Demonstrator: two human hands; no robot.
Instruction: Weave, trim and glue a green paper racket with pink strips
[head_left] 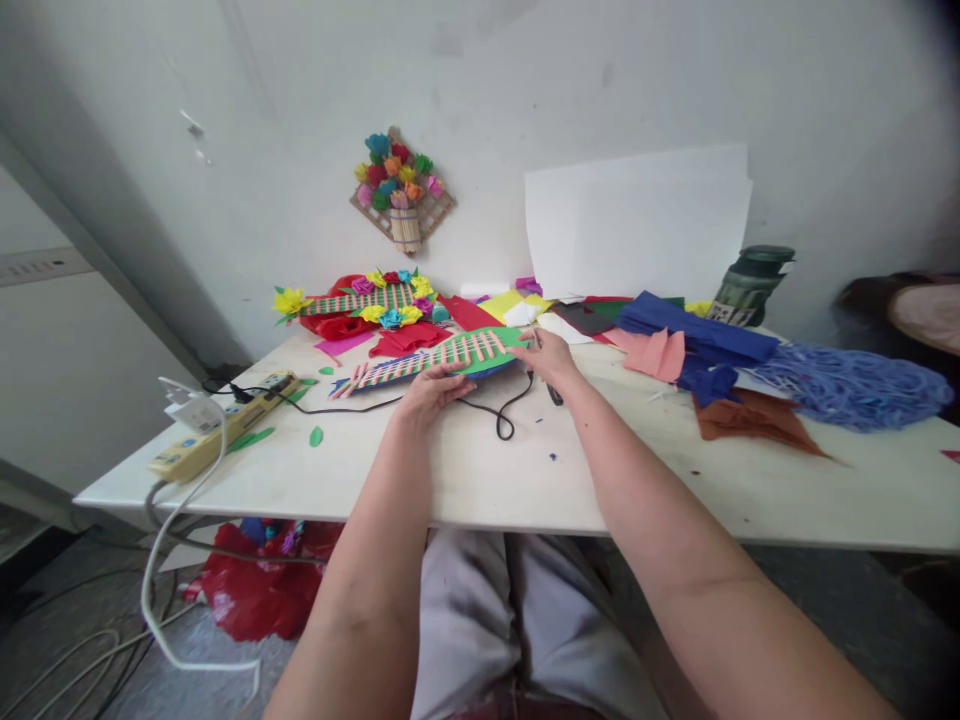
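Note:
A long fish-shaped paper craft piece (487, 347), green on top with a lattice of pink strips and blue along its underside, is held tilted above the table. My left hand (433, 393) grips its lower edge near the middle, thumb on top. At its right end is my right hand (546, 357), fingers closed around the green part; whether a small strip is also pinched there I cannot make out. Below the piece runs a black cord (504, 420), with a dark handle-like part (555, 396) beside my right wrist.
Behind lies a similar piece trimmed with paper flowers (390, 298). Coloured paper sheets (495, 308) spread along the wall. To the right are blue paper (690, 332), a bundle of blue strands (855, 385) and a dark bottle (752, 285). A power strip (225, 425) sits left, near green leaf cutouts (316, 436).

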